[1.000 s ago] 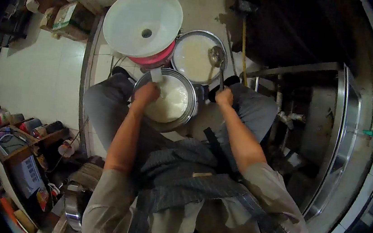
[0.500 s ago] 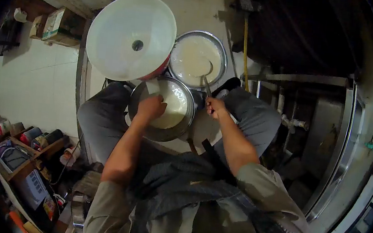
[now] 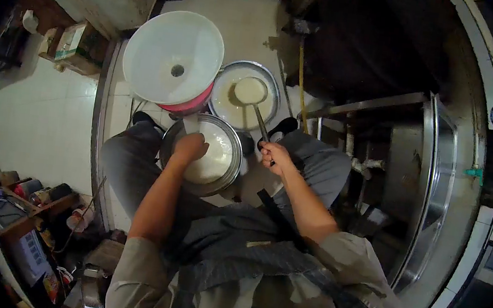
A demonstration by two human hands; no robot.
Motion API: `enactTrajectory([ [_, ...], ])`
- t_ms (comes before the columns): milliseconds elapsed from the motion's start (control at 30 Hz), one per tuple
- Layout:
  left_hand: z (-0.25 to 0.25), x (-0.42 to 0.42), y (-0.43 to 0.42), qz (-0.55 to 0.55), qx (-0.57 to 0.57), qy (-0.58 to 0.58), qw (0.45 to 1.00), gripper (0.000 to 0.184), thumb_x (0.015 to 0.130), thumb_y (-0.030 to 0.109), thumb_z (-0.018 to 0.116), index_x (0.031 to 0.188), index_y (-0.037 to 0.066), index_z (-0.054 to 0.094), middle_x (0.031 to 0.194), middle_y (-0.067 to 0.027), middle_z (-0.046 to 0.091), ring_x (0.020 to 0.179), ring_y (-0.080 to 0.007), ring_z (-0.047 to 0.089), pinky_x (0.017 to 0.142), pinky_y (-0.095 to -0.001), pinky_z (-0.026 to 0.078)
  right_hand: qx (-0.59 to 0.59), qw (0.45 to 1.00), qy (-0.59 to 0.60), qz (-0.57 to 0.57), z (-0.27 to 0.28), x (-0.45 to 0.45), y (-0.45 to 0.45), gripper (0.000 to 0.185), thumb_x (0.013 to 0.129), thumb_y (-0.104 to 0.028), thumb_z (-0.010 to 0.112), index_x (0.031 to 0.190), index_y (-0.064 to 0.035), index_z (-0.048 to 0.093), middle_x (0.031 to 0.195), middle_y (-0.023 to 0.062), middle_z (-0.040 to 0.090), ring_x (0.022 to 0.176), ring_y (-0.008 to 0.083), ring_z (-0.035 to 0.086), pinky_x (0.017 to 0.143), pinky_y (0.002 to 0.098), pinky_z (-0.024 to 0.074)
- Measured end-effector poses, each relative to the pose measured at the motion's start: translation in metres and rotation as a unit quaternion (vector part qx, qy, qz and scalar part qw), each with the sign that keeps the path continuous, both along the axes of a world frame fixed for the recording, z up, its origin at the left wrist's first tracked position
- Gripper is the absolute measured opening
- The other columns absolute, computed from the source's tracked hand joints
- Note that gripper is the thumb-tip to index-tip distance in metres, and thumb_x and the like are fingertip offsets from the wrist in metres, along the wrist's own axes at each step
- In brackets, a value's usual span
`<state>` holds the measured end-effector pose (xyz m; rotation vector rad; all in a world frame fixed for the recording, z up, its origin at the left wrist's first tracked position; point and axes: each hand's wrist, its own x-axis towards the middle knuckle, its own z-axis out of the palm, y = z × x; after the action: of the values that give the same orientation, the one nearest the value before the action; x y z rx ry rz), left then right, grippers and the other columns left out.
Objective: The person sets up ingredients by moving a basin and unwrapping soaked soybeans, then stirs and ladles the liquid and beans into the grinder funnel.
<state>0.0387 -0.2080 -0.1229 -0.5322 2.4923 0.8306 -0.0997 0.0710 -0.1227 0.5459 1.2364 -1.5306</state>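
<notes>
My right hand (image 3: 276,157) is wrapped round the dark handle of a metal ladle (image 3: 261,123). The ladle's bowl, filled with a creamy pale liquid, is above the far steel basin (image 3: 276,91), which holds more of that liquid. My left hand (image 3: 191,147) is closed on a pale flat piece (image 3: 191,125), whose exact kind I cannot make out. It is over the left side of the nearer steel pot (image 3: 236,168), where whitish liquid shows inside. Behind that pot stands a wide white hopper (image 3: 149,53) with a hole in its middle and a red body (image 3: 188,104) below.
Both vessels stand on the tiled floor between my legs. A metal rack (image 3: 378,105) with pipes is on the right, and a yellow pole (image 3: 301,75) leans nearby. Cardboard boxes (image 3: 77,46) are at the far left; a wooden crate (image 3: 23,224) of odds and ends is at lower left.
The ladle has come up from the liquid in the far basin, and its bowl is now full. My left hand stays over the nearer pot. The camera view has shifted a little.
</notes>
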Motion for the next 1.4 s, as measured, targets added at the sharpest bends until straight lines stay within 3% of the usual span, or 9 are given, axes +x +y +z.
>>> enactTrajectory([
  [400,-0.044,0.005,-0.010,-0.002,0.015,-0.020,1.000,0.042,0.083,0.035,0.052,0.107,0.002,0.064,0.111,-0.0225,0.063,0.104,-0.0392,0.061,0.091,-0.0473,0.047,0.001,0.994,0.101,0.042,0.175,-0.004,0.013,0.013,0.092,-0.015,0.058,0.096,-0.0032,0.056,0.066,-0.0012,0.050,0.046,0.0058,0.039,0.040,0.0235,0.0276],
  [633,-0.008,0.009,-0.008,0.037,0.029,-0.020,0.999,0.039,0.083,0.032,0.052,0.105,0.002,0.065,0.112,-0.0232,0.062,0.105,-0.0390,0.060,0.092,-0.0474,0.046,0.009,0.983,0.166,0.078,0.276,0.007,0.005,0.018,0.093,-0.017,0.055,0.097,-0.0002,0.055,0.065,-0.0017,0.049,0.045,0.0049,0.038,0.039,0.0227,0.0295],
  [833,-0.009,0.010,-0.008,-0.039,0.052,0.029,0.998,0.037,0.084,0.030,0.053,0.104,0.002,0.066,0.111,-0.0212,0.063,0.104,-0.0388,0.060,0.092,-0.0452,0.046,-0.035,0.977,0.188,0.095,0.334,0.020,-0.010,0.023,0.094,-0.017,0.053,0.103,0.0042,0.054,0.064,0.0004,0.048,0.041,0.0049,0.038,0.035,0.0221,0.0306],
  [1100,0.000,0.009,-0.002,-0.012,0.051,0.001,0.999,0.039,0.085,0.032,0.055,0.112,0.005,0.064,0.115,-0.0186,0.063,0.107,-0.0362,0.060,0.092,-0.0447,0.046,-0.049,0.968,0.201,0.140,0.371,0.045,-0.041,0.028,0.096,-0.019,0.051,0.108,0.0056,0.053,0.065,-0.0008,0.046,0.040,0.0026,0.037,0.032,0.0193,0.0311],
  [1400,-0.007,0.015,-0.007,0.006,0.054,0.017,0.998,0.037,0.083,0.028,0.055,0.109,0.003,0.065,0.113,-0.0193,0.064,0.106,-0.0362,0.060,0.091,-0.0450,0.047,-0.035,0.956,0.220,0.191,0.341,0.069,-0.072,0.029,0.095,-0.019,0.053,0.108,0.0059,0.053,0.064,-0.0002,0.048,0.040,0.0025,0.039,0.033,0.0181,0.0307],
])
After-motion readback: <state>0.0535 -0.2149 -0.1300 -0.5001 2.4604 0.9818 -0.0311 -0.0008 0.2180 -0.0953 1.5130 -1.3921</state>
